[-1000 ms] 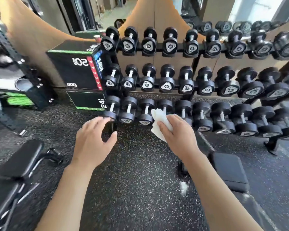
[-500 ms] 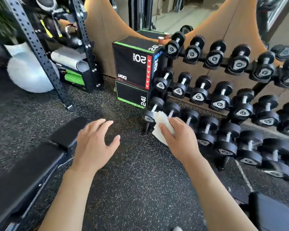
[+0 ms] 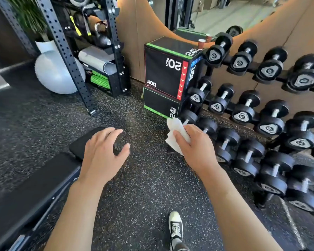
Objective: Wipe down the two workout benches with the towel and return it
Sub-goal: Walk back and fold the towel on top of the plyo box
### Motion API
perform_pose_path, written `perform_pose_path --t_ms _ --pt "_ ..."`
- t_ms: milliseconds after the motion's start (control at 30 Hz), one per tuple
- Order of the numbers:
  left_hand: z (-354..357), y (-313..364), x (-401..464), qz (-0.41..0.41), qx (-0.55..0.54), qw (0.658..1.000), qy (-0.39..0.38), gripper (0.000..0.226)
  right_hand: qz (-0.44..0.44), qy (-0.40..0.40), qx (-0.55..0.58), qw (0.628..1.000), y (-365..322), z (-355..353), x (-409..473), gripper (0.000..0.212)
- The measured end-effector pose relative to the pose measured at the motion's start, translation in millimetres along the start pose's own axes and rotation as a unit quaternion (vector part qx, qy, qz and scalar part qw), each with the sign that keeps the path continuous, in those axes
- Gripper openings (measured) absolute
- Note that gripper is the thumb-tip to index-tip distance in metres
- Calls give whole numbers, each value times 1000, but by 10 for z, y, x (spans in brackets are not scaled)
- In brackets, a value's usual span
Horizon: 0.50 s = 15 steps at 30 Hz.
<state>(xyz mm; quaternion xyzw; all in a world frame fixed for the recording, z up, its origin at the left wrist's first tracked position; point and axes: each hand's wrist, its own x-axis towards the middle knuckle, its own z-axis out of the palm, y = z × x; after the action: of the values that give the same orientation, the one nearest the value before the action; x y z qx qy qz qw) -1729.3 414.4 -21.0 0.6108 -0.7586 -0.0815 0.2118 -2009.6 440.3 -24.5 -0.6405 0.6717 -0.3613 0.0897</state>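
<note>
At two o'clock my right hand (image 3: pixel 194 144) pinches the white towel (image 3: pixel 177 134); my left hand (image 3: pixel 102 153), fingers loosely spread, now hovers above the black bench (image 3: pixel 34 192), closer than before.

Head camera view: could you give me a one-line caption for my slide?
Right hand holds a white towel beside the dumbbell rack, open left hand over a black bench.

Bench (image 3: pixel 34 187) lies left, dumbbell rack (image 3: pixel 261 124) right, floor (image 3: pixel 143 187) between.
</note>
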Motion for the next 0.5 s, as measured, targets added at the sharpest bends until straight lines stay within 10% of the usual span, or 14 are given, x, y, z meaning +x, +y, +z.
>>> perform_pose_path --t_ms 500 --pt "565 667 2188 -28 -2 999 21 52 0 -32 39 999 1167 -15 2309 42"
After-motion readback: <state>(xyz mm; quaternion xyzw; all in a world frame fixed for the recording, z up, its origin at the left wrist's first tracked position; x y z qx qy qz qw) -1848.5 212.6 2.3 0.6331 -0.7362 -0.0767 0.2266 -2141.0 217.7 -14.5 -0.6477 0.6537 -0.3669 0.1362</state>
